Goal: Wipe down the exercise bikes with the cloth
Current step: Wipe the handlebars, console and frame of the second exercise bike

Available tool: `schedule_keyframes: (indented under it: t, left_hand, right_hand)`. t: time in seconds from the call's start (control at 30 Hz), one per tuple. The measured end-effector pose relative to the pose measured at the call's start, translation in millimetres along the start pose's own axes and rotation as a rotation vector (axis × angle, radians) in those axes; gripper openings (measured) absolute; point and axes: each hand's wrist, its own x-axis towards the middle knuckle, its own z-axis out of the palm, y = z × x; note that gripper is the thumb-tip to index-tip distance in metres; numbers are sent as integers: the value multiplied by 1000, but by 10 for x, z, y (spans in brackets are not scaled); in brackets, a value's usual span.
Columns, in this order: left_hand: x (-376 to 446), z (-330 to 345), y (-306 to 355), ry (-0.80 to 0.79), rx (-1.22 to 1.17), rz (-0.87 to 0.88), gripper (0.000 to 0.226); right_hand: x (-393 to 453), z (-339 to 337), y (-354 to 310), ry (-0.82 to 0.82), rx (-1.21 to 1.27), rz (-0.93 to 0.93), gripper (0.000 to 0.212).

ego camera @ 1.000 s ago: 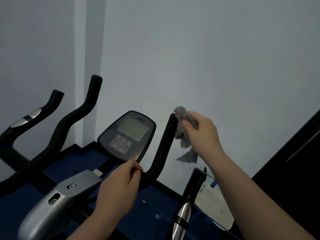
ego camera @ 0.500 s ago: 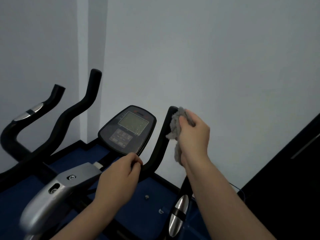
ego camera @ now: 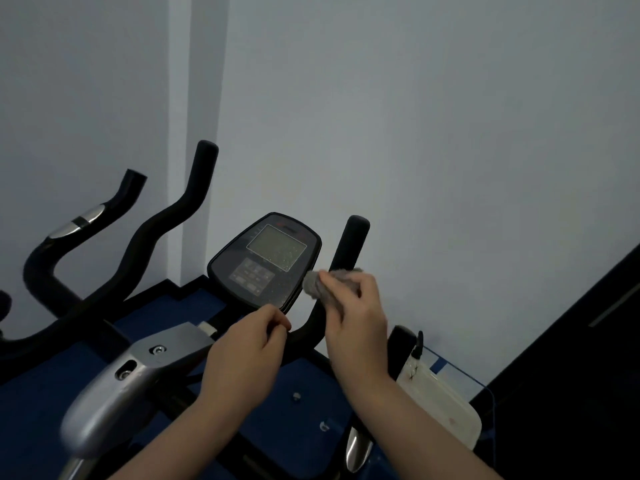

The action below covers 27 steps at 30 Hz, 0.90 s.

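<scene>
I see a pale, plain wall (ego camera: 450,133) filling the field above and beyond the right hand (ego camera: 356,327). Up and to the left of the left hand (ego camera: 242,362), a vertical column (ego camera: 197,81) projects from that wall. Beneath both hands lies a blue floor (ego camera: 304,372), edged along the wall by a stepped black border (ego camera: 180,287). To the right of the right hand stands a dark panel (ego camera: 588,358) carrying a thin light strip (ego camera: 613,310). Below and to the right of the right hand, a flat white object (ego camera: 446,407) lies near the wall, with a piece of blue tape (ego camera: 438,367) just beside its upper edge. What the object is cannot be determined.
</scene>
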Motion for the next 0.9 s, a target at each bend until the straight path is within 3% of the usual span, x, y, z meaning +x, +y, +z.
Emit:
schedule_keyframes:
  t: [0.17, 0.23, 0.3, 0.37, 0.47, 0.57, 0.63, 0.73, 0.83, 0.9]
  left_hand:
    - [4, 18, -21, 30, 11, 16, 16]
    - [2, 12, -28, 30, 5, 12, 15]
    - [0, 8, -46, 20, -27, -3, 16]
    - [4, 6, -61, 18, -62, -9, 17]
    - [12, -25, -57, 15, -87, -5, 17]
    - [-58, -76, -96, -17, -58, 26, 15]
    - [-171, -106, -141, -24, -22, 72, 17]
    - [-360, -148, -219, -55, -5, 124, 36]
    - [-493, -221, -270, -18, -18, 106, 40]
    - [-579, -297, -304, 31, -34, 72, 38]
  right_hand:
    - [600, -298, -138, 49, -201, -351, 26]
    - [831, -282, -245, -74, -469, -317, 24]
    - [887, -200, -289, -240, -796, -242, 42]
    - [804, -145, -323, -326, -898, -233, 48]
    - [490, -17, -279, -457, -858, -245, 33]
    - [494, -120, -275, -647, -550, -53, 20]
    - [641, -222, -246, -600, -402, 28, 19]
    - [473, -155, -182, -408, -525, -44, 17]
    - [-150, 61, -230, -257, -295, 50, 17]
    - [-492, 217, -329, -267, -159, 53, 16]
